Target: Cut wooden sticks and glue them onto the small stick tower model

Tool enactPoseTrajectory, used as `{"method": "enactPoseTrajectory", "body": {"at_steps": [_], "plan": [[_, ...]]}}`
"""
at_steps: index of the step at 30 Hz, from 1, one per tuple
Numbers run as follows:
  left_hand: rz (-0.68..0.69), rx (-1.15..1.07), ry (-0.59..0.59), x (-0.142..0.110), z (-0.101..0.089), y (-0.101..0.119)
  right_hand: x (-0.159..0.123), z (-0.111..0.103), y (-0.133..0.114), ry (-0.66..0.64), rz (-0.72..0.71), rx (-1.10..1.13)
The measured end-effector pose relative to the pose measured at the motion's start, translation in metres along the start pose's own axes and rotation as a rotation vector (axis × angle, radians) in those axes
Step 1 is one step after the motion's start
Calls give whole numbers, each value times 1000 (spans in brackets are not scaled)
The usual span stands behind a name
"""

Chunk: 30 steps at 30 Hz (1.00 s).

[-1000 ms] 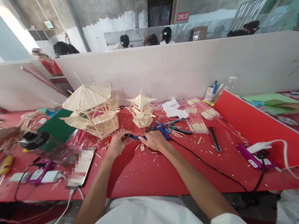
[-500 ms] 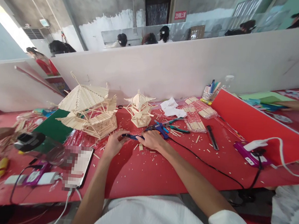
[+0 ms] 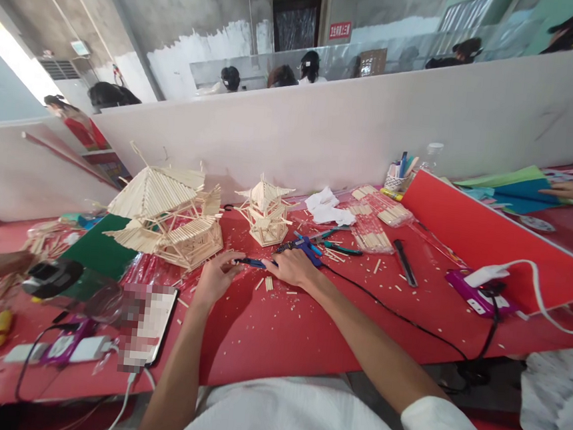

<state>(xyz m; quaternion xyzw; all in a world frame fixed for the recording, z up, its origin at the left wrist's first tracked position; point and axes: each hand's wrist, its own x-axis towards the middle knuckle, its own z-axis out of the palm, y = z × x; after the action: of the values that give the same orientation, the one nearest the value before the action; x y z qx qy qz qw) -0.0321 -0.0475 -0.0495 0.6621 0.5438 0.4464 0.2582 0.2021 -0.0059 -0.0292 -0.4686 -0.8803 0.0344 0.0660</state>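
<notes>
My right hand (image 3: 292, 267) rests on the red table (image 3: 276, 328), fingers closed round the blue handles of a small cutting tool (image 3: 251, 262) that points left. My left hand (image 3: 213, 277) lies just left of the tool's tip, fingers curled down on the table by short loose sticks (image 3: 269, 283); what it pinches is too small to name. A large stick pavilion (image 3: 169, 215) stands behind my left hand and a smaller stick pavilion (image 3: 265, 211) behind the tool. A blue glue gun (image 3: 304, 246) lies just beyond my right hand.
A phone (image 3: 149, 327), chargers and cables lie at the left front. Pliers (image 3: 341, 248), bags of sticks (image 3: 372, 232), tissue (image 3: 328, 207) and a pen cup (image 3: 396, 180) sit at the back right. A purple power strip (image 3: 480, 297) lies right. Other persons' hands show at both edges.
Both hands have stayed in place on the tool and sticks; only the camera has shifted slightly, moving the scene a little left and up.
</notes>
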Motion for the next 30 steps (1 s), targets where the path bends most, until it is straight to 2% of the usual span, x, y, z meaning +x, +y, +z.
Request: {"method": "enactPoseTrajectory", "body": {"at_steps": [7, 9, 14, 17, 21, 25, 28, 30], "plan": [[-78, -61, 74, 0, -4, 6, -5, -4, 4, 17, 1, 0], [-90, 45, 123, 1, -9, 3, -7, -7, 7, 10, 15, 8], [-40, 521, 182, 0, -19, -11, -14, -21, 30, 38, 107, 82], [6, 641, 189, -2, -19, -15, -17, -27, 49, 77, 161, 123], [-28, 679, 200, -4, -19, -12, -20, -26, 73, 178, 200, 126], [-68, 538, 154, -3, -12, -5, -20, -20, 96, 194, 299, 72], [-92, 417, 41, -4, 2, 0, -21, -18, 111, 179, 419, 29], [-69, 417, -44, -6, 14, 3, -23, -17, 119, 165, 495, 26]]}}
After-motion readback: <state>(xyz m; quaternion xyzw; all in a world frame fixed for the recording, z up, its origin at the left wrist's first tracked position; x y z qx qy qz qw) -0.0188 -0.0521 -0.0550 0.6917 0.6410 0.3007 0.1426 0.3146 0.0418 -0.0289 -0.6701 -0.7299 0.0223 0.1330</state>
